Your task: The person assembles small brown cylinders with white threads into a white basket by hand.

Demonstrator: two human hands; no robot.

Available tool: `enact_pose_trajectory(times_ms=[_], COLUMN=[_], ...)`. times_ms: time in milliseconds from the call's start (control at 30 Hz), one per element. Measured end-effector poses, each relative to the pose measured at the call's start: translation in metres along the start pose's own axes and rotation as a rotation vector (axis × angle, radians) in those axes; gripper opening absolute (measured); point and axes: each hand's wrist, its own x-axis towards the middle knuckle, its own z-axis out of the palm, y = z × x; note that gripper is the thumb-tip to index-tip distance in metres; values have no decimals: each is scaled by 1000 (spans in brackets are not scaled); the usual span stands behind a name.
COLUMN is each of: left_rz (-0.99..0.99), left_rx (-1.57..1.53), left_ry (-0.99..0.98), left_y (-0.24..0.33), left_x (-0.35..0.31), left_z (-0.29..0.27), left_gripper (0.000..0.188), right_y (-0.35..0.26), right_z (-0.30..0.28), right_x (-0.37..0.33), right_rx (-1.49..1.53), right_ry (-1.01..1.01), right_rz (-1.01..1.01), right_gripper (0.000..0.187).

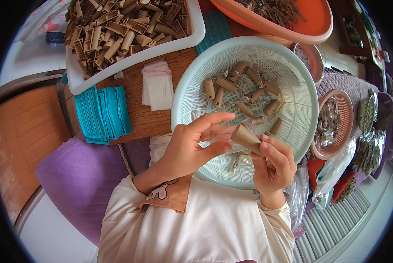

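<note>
From the head view, it's texture everywhere: a pale green mesh colander (295,79) fills the centre, its round plastic wall finely perforated, with short tan cylinders (242,109) and wisps of clear, crinkly film scattered inside. Upper left, a smooth white tub (198,26) is heaped with matte tan pieces (131,30), some hollow and trough-like. Below it, on grained brown wood (137,120), lie flat translucent bags (158,85), and to their left a stack of bumpy teal trays (102,114). A glossy orange basin (321,24) curves across the upper right, dark twiggy stuff in it; at right sits a pink basket (349,120) of shiny wrapped bits, and at lower left bulges a quilted purple cover (78,175). Now the piece in hand: a tan tube (247,141), smooth and matte, wide round end toward the upper left, held tilted above the colander just right of centre. The right hand (275,168) has it at its lower end, thumb and fingertips closed around it. The left hand (187,142) comes in from the left, palm inward, index finger stretched out, thumb and fingers narrowed on clear film (220,133) beside the tube's wide end.
</note>
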Motion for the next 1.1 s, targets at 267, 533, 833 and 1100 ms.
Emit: enact_pose_trajectory(times_ms=[267, 533, 833, 1100], left_rz=[35, 286, 461, 600], left_rx=[-240, -186, 57, 552], left_ry=[-69, -26, 26, -94], left_y=[-5, -13, -15, -7], left_x=[5, 6, 8, 12], left_z=[4, 8, 5, 3], left_gripper=[56, 54, 51, 57], right_y=[0, -8, -15, -14], right_z=[-3, -4, -6, -19], right_x=[-6, -14, -8, 14], right_rx=[75, 264, 351, 91], right_ry=[-48, -9, -84, -350], right_rz=[169, 502, 689, 672], right_gripper=[26, 25, 20, 21])
